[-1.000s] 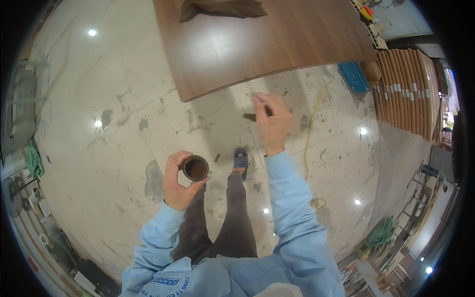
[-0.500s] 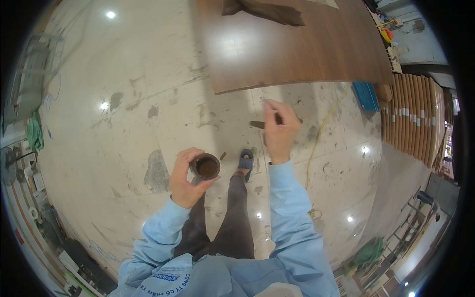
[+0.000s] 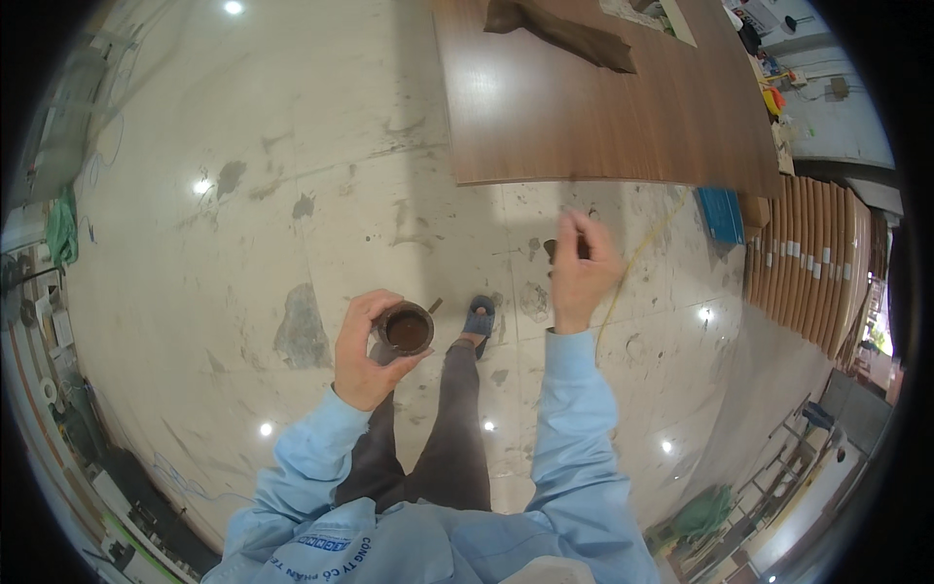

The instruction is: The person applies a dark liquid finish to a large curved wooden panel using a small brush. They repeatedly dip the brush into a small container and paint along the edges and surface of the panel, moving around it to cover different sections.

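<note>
My left hand (image 3: pixel 360 352) is wrapped round a small round jar (image 3: pixel 406 329) with brown contents and a stained rim, its mouth facing up. To the right and farther out, my right hand (image 3: pixel 588 268) is closed, thumb and fingers pinched together and blurred by motion. A dark piece shows beside its fingers, too smeared for me to tell its kind. Just beyond the fingertips lies the near edge of a brown wood-grain tabletop (image 3: pixel 593 127). A crumpled dark brown cloth (image 3: pixel 564 37) rests on that surface.
A blue box (image 3: pixel 720 215) and a stack of upright brown panels (image 3: pixel 803 261) stand at the right. A yellow cord (image 3: pixel 634 263) runs over the stained floor (image 3: pixel 243 253). Shelving and a green bag (image 3: pixel 62 229) line the left side.
My right hand has shifted right and slightly nearer, still pinched. The tabletop and cloth now appear farther right and lower in view. My left hand keeps the jar in nearly the same place.
</note>
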`<state>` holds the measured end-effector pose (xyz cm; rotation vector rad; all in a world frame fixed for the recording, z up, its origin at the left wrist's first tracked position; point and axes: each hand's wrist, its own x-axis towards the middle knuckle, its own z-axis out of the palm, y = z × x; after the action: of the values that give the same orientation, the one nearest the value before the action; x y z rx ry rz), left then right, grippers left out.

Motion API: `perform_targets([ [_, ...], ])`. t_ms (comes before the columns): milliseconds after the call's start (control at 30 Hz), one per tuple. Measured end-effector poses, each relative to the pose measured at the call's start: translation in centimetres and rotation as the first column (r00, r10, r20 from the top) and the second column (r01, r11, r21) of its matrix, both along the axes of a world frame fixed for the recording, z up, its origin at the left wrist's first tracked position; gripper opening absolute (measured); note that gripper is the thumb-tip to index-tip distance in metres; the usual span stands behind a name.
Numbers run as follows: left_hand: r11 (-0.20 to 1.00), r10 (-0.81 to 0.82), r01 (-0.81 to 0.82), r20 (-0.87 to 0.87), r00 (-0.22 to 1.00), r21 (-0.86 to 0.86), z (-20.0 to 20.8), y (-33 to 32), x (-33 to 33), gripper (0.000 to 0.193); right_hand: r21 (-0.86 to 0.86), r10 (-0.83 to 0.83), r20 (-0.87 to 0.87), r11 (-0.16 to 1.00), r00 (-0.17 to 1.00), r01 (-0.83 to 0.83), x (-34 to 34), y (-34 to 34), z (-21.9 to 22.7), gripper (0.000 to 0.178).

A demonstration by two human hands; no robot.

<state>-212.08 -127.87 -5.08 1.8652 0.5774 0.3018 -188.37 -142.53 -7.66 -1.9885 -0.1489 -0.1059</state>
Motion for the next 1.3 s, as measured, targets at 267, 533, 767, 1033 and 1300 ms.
perform_targets([
  [267,1.0,0.021,-0.02,-0.01,1.0,0.016,-0.2,0.2,-0.7,0.076,-0.032,0.186,0.089,0.982,0.978,-0.184,-1.4,1.4,-0.3,0.011],
  [533,0.995,0.005,-0.006,0.014,1.0,0.099,-0.4,0.3,-0.6,0.08,-0.008,0.362,0.02,0.932,0.932,-0.362,-2.9,3.6,0.8,0.012],
  [767,0.997,0.026,-0.026,0.005,1.0,0.072,-0.3,0.5,-0.9,0.078,0.001,0.354,0.011,0.935,0.935,-0.354,-3.0,3.5,0.3,0.011],
  [1033,0.995,0.02,-0.022,0.015,1.0,0.098,-0.4,0.7,-1.3,0.077,-0.069,0.362,0.021,0.931,0.932,-0.36,-3.3,3.1,1.7,0.01],
  [1300,0.997,0.015,-0.014,-0.009,1.0,0.078,-0.5,0.5,-1.0,0.078,-0.034,0.411,0.04,0.911,0.911,-0.41,-2.0,2.0,0.2,0.011],
])
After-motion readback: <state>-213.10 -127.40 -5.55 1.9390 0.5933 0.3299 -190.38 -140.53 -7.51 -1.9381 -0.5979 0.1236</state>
